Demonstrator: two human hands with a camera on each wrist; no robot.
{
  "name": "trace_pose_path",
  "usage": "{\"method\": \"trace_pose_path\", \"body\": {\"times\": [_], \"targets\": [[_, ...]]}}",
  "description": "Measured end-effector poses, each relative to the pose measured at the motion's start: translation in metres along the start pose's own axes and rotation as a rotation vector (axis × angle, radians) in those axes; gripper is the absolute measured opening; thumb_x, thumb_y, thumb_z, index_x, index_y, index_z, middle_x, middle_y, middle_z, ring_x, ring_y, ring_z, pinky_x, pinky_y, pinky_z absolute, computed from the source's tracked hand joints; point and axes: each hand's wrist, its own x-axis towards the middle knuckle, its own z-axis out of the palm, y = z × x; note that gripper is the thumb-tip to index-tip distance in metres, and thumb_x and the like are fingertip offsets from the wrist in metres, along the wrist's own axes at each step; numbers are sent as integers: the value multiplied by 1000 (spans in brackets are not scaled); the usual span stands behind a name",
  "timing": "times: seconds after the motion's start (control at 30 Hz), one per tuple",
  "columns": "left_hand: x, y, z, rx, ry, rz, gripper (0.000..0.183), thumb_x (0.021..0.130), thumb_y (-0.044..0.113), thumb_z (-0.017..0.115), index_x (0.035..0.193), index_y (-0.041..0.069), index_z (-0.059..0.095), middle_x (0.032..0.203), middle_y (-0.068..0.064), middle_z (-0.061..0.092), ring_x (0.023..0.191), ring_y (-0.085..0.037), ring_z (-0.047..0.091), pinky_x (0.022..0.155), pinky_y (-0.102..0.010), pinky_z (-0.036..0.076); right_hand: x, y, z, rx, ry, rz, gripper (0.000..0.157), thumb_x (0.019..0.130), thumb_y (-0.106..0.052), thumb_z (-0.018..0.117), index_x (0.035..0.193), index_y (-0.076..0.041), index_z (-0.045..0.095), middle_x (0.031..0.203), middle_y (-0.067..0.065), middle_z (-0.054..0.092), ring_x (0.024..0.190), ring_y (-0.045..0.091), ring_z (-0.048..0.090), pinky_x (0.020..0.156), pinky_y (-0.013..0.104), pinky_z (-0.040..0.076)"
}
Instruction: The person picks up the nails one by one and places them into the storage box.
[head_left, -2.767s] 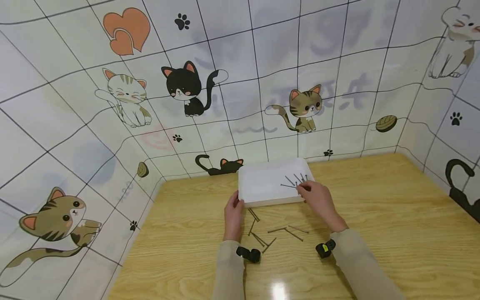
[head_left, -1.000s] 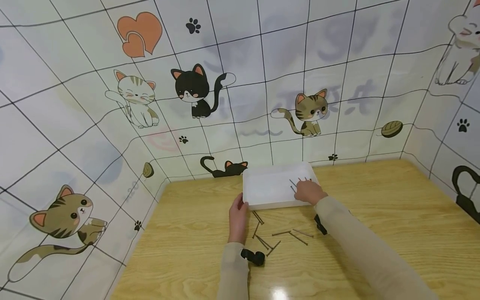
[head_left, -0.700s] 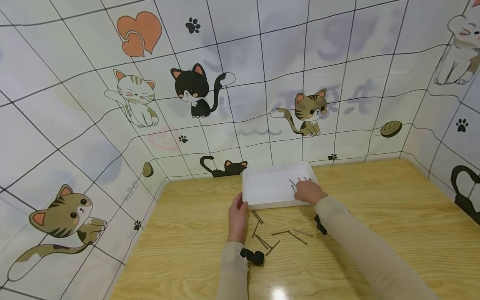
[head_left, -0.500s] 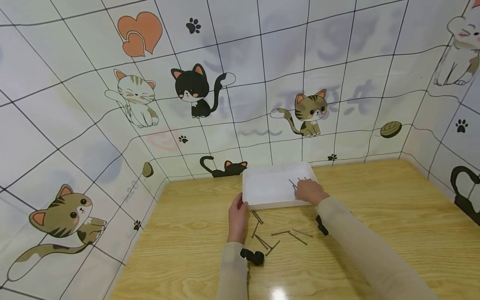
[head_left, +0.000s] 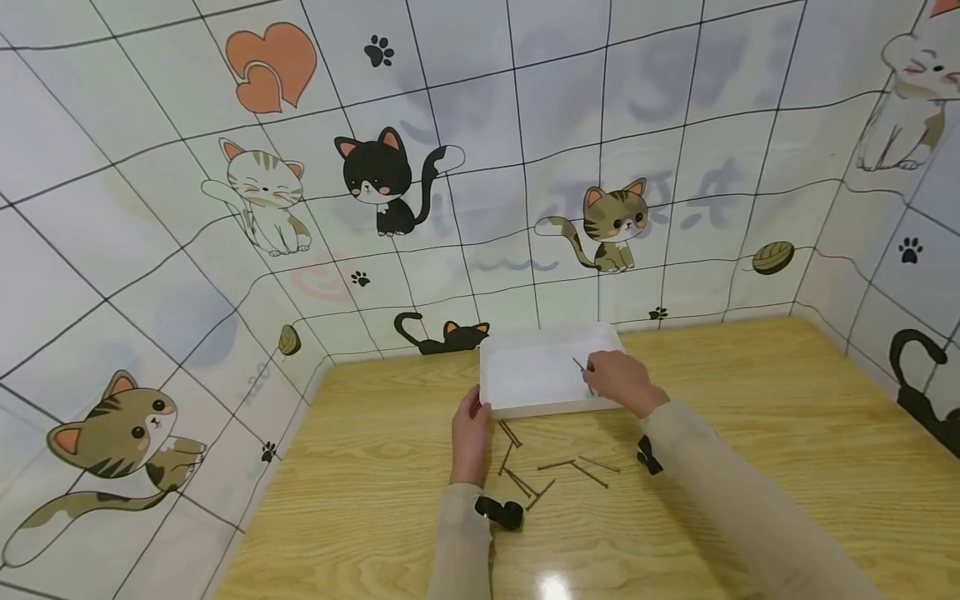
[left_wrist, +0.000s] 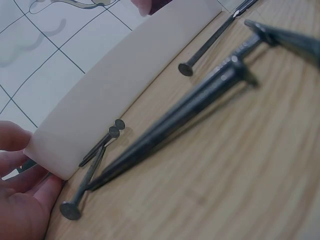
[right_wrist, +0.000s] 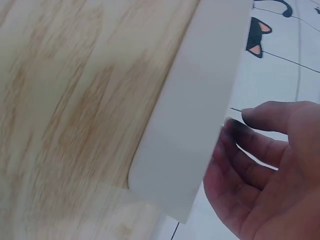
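A shallow white tray [head_left: 525, 375] stands on the table against the back wall. My left hand [head_left: 469, 437] grips its near left corner, thumb on the rim; the left wrist view shows the fingers wrapped round that corner. Over the tray's right half, my right hand [head_left: 618, 380] has its fingers curled, pinching a nail [head_left: 578, 364] whose end sticks out to the left. In the right wrist view a thin dark nail tip [right_wrist: 235, 109] shows beside the thumb. Other nails in the tray are mostly hidden by this hand.
Several loose nails [head_left: 590, 475] lie scattered on the wooden table [head_left: 360, 500] before the tray, some beside my left hand. Large in the left wrist view are nails [left_wrist: 175, 115] near the tray wall [left_wrist: 120, 75]. A cat-patterned wall covering [head_left: 487, 208] surrounds the table.
From reaching down among the nails in the tray, my right hand has lifted slightly and shifted left, with a nail between its fingers. My left hand stays at the tray corner.
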Motion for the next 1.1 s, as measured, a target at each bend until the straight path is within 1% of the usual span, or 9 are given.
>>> {"method": "trace_pose_path", "body": {"times": [0.13,0.2,0.43,0.5,0.73,0.87,0.93,1.0,1.1], "targets": [[0,0,-1,-1,0,-9,43,92,19,48,134,14,41,133,-4,43,121,-17,38,98,-36,33,-10,-4,-2,40,17,-8,19,89,-23,52,82,-10,63,64,-2,55,53,16,45,45,28,34],[1,1,-2,2,-1,-15,43,92,19,49,134,15,42,132,-3,43,121,-16,38,98,-35,32,-15,-7,-4,57,37,-18,19,89,-23,52,84,-10,63,66,-2,55,53,16,45,46,28,35],[-1,3,-2,0,6,-13,43,91,19,50,133,14,42,131,-3,44,120,-17,39,98,-37,33,-33,-11,-3,101,121,-67,18,89,-23,52,87,-10,64,72,-3,58,56,13,46,49,28,36],[-1,3,-1,-4,7,-17,43,91,19,50,133,14,43,131,-3,44,120,-17,39,98,-36,33,-39,-11,-2,113,130,-72,18,88,-24,53,89,-10,64,74,-3,58,57,12,47,50,28,37],[0,1,-2,-5,-5,-11,43,91,18,49,134,13,42,132,-5,43,121,-18,38,98,-37,32,-51,-9,4,150,131,-79,14,88,-25,55,86,-12,62,72,-4,56,59,13,45,52,29,36],[1,1,-2,1,-11,-15,43,92,18,49,134,14,41,133,-4,43,121,-17,38,99,-36,32,-55,-6,10,174,86,-77,16,88,-25,55,91,-12,63,82,-2,60,69,14,52,60,33,42],[1,1,-2,7,-13,-16,44,92,19,49,134,13,41,133,-4,42,121,-17,38,99,-36,32,-57,-5,13,179,49,-83,19,88,-27,55,95,-11,63,88,0,61,77,15,55,66,35,45],[0,2,-2,12,-14,-11,44,92,19,49,135,13,40,134,-4,42,122,-18,37,99,-37,32,-60,-4,17,199,-2,-80,23,88,-29,54,99,-10,63,93,1,61,81,17,56,69,36,45],[-1,2,-2,13,-13,-13,44,92,19,48,135,13,41,134,-4,42,122,-17,37,99,-36,32,-65,-3,22,242,-67,-77,26,89,-29,54,103,-10,61,96,3,60,80,16,56,67,35,46]]}}
